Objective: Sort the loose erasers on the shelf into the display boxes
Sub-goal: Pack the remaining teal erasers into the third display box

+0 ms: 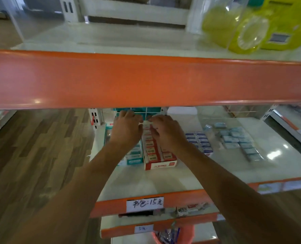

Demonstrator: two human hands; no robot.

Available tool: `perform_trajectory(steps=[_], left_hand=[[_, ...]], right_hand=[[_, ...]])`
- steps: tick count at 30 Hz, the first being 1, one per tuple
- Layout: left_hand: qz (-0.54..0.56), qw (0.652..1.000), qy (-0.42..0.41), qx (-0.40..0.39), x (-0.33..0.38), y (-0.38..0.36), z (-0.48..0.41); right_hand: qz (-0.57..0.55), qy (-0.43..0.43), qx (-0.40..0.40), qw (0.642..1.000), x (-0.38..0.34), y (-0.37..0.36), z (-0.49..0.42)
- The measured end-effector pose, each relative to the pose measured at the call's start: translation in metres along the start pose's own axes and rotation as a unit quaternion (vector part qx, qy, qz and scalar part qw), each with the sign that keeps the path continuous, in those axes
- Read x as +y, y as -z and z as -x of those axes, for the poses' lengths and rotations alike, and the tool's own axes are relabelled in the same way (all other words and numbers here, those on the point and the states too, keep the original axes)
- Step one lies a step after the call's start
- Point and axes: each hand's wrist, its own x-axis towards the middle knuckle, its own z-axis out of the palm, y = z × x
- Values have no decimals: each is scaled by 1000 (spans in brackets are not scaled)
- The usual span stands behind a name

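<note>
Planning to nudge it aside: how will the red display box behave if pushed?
The red display box is low, wide and looks nearly full of erasers, so it should slide rather than tip. The shelf looks glossy, so probably little friction. Its walls look like card and may flex.

Item: two bare hands, left hand and right hand. Both forearms are seen uncovered down to the lower edge of the view. Fine detail of the fingers is lost to blur.
</note>
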Motion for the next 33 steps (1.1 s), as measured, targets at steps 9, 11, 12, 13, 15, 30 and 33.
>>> perform_trajectory(steps=[9, 11, 12, 13, 15, 30, 33], left_hand=[[5, 995, -75, -72, 117, -27, -21], [13, 992, -96, -81, 143, -36, -23], [17, 990, -107, -88, 156, -40, -24], [20, 988, -117, -97, 169, -44, -25], [31, 984, -140, -104, 192, -53, -26], [97, 964, -204, -141, 292, -103, -20], [81, 961, -205, -165, 298, -110, -21]], right_hand=[[89, -143, -33, 985, 89, 57, 70], [96, -174, -39, 979, 109, 67, 86], [99, -188, -40, 976, 119, 72, 94], [101, -202, -41, 973, 129, 76, 103], [99, -223, -44, 969, 146, 83, 118], [38, -319, -100, 942, 235, 101, 200], [60, -288, -118, 948, 243, 105, 200]])
